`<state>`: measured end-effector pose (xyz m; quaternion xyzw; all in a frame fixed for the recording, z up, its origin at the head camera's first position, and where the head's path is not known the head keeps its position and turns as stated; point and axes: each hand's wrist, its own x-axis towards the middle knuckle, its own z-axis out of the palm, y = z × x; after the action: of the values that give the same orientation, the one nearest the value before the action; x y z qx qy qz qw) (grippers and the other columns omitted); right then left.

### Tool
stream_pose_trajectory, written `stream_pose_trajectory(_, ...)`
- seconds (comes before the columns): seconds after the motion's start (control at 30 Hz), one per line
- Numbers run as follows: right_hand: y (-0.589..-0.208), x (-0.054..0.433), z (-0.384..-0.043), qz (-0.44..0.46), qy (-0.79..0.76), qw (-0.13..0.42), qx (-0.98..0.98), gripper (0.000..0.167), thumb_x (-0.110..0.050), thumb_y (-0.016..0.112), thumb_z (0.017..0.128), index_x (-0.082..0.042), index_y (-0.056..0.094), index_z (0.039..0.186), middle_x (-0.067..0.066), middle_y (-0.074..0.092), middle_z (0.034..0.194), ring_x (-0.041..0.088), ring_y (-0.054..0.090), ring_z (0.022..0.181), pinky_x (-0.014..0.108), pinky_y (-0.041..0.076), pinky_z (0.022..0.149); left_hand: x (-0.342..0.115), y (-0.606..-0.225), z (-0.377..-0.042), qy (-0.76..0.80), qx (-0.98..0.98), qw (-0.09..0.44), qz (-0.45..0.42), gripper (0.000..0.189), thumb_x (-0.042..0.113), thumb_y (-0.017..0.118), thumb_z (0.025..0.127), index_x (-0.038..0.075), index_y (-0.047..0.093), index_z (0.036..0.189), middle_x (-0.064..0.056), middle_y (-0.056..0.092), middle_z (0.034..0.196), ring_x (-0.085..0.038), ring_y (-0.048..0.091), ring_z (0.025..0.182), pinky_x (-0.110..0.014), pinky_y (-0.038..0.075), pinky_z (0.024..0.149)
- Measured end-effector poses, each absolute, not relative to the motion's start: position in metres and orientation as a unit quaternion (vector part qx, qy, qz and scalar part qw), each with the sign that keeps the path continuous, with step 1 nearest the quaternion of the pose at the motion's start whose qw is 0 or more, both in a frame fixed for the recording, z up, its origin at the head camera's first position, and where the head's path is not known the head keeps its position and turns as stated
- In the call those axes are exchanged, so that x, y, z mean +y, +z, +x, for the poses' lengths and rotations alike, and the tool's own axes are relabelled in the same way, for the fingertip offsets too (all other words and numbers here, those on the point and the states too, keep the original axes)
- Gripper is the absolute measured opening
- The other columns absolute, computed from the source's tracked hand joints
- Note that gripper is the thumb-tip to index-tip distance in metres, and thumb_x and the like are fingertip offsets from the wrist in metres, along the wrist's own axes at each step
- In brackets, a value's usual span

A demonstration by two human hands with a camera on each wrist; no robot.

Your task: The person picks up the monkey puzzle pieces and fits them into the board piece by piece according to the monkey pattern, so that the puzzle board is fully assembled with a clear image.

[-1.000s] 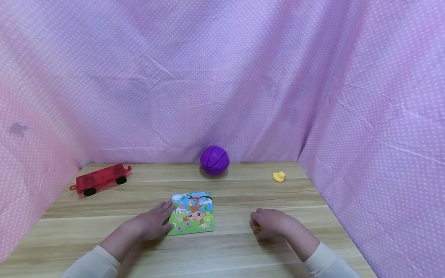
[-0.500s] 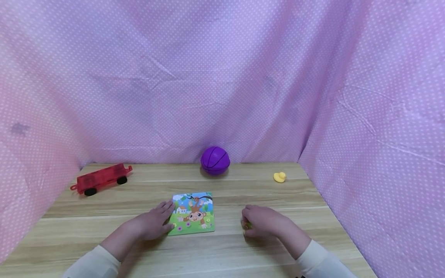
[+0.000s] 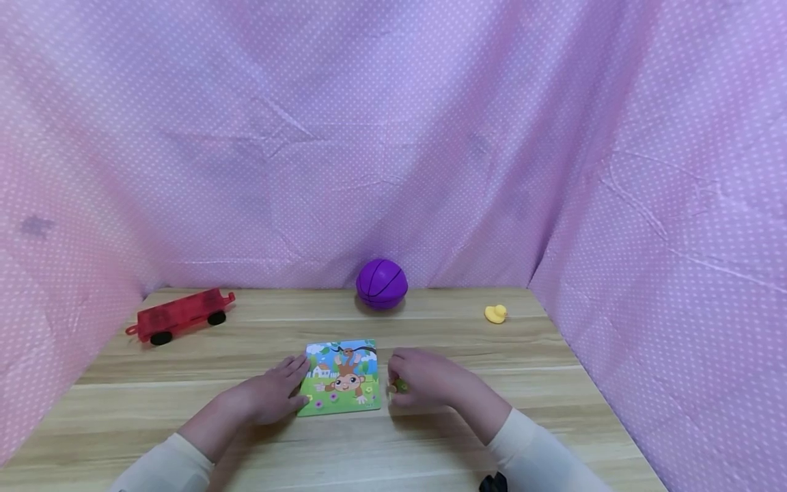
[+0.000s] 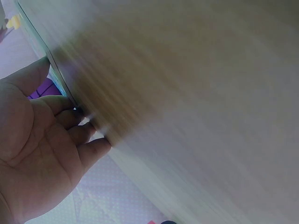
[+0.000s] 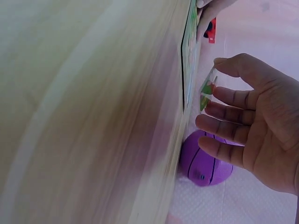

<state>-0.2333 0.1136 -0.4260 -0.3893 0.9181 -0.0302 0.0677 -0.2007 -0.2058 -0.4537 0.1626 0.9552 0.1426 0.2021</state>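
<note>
A square picture board [image 3: 341, 378] printed with a hanging monkey lies flat in the middle of the table. My left hand [image 3: 277, 391] rests at its left edge, fingers extended and thumb near the lower corner. Just off the right edge, my right hand [image 3: 424, 378] pinches a small flat printed piece [image 5: 207, 93] between thumb and fingertips. Green, orange and white show on this piece in the right wrist view, where it stands tilted; its full outline is partly covered by the fingers.
Behind the board sits a purple ball [image 3: 382, 283] with black lines. A red toy trailer [image 3: 181, 316] on black wheels stands at the back left, a yellow toy duck [image 3: 495, 314] at the back right. Pink dotted cloth [image 3: 393, 150] hangs around the wooden table [image 3: 344, 451].
My right hand has moved left across the table with the small printed piece, from well right of the board to beside its right edge. The left hand and board stay put.
</note>
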Motion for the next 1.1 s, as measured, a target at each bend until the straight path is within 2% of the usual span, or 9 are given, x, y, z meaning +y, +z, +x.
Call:
stream_pose_trajectory(0.23,-0.430,0.085,-0.240,-0.422,0.008,0.051,0.905,0.026,-0.048,0.071,0.083,-0.028,0.060,0.097,-0.014,0.053,0.096,0.002,0.050,0.081,0.022,0.049,0.073,-0.205,-0.454,-0.202,0.141,0.956,0.200,0.163,0.076,0.045,0.056,0.098,0.004,0.026,0.155,-0.014,0.018,0.164,-0.041,0.014,0.150,-0.060,0.022,0.117)
stream_pose_trajectory(0.47,-0.439,0.063,-0.242,-0.448,0.035,0.044,0.892,0.025,-0.046,0.072,0.084,-0.025,0.059,0.093,-0.013,0.051,0.091,0.003,0.047,0.077,0.019,0.044,0.065,-0.205,-0.453,-0.201,0.140,0.956,0.197,0.164,0.076,0.045,0.056,0.098,0.004,0.026,0.155,-0.013,0.019,0.164,-0.040,0.014,0.150,-0.060,0.023,0.117)
stream_pose_trajectory(0.57,-0.444,0.057,-0.245,-0.446,0.045,0.044,0.893,0.027,-0.047,0.071,0.084,-0.025,0.058,0.092,-0.012,0.051,0.092,0.005,0.047,0.078,0.021,0.045,0.068,-0.205,-0.453,-0.201,0.141,0.956,0.196,0.164,0.076,0.045,0.056,0.098,0.004,0.026,0.155,-0.013,0.019,0.164,-0.041,0.014,0.150,-0.060,0.023,0.117)
stream_pose_trajectory(0.8,-0.450,0.051,-0.247,-0.447,0.062,0.042,0.891,0.027,-0.051,0.069,0.087,-0.027,0.057,0.090,-0.010,0.054,0.102,0.006,0.051,0.090,0.025,0.050,0.084,-0.205,-0.454,-0.201,0.137,0.957,0.198,0.164,0.076,0.045,0.055,0.098,0.005,0.026,0.155,-0.013,0.018,0.164,-0.040,0.014,0.150,-0.059,0.022,0.117)
stream_pose_trajectory(0.97,-0.451,0.050,-0.246,-0.450,0.055,0.043,0.890,0.027,-0.053,0.066,0.089,-0.028,0.057,0.092,-0.009,0.054,0.107,0.007,0.051,0.096,0.026,0.049,0.086,-0.205,-0.454,-0.201,0.138,0.956,0.201,0.164,0.076,0.045,0.055,0.098,0.004,0.026,0.155,-0.013,0.018,0.164,-0.041,0.014,0.150,-0.060,0.022,0.117)
stream_pose_trajectory(1.1,-0.452,0.050,-0.246,-0.450,0.051,0.043,0.891,0.026,-0.052,0.066,0.089,-0.028,0.059,0.095,-0.010,0.053,0.104,0.006,0.051,0.096,0.026,0.049,0.087,-0.205,-0.453,-0.201,0.142,0.955,0.199,0.166,0.076,0.045,0.055,0.098,0.004,0.026,0.155,-0.014,0.018,0.164,-0.042,0.014,0.149,-0.061,0.022,0.117)
